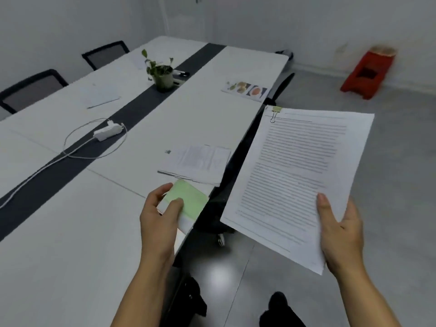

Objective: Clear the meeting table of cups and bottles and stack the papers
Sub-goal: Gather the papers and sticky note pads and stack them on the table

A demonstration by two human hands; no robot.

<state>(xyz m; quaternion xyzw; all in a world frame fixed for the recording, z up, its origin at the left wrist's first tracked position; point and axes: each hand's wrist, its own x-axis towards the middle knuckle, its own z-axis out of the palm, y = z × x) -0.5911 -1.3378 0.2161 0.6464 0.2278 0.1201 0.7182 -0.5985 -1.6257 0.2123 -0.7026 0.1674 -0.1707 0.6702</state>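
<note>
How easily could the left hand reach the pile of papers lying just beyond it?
Probably easily: the pile of papers lies close ahead of the left hand on the table, nothing between. But that hand holds a green notepad, so grasping looks awkward.

The walls [70,20] are plain white. The floor [389,173] is grey and smooth, and a bright spot of light [220,277] shines on it. A long white table [59,256] with a dark strip [132,114] along its middle fills the left side. A black chair [33,88] and a second chair [106,53] stand at its far edge. A red plastic stool [368,72] is near the far wall.
</note>
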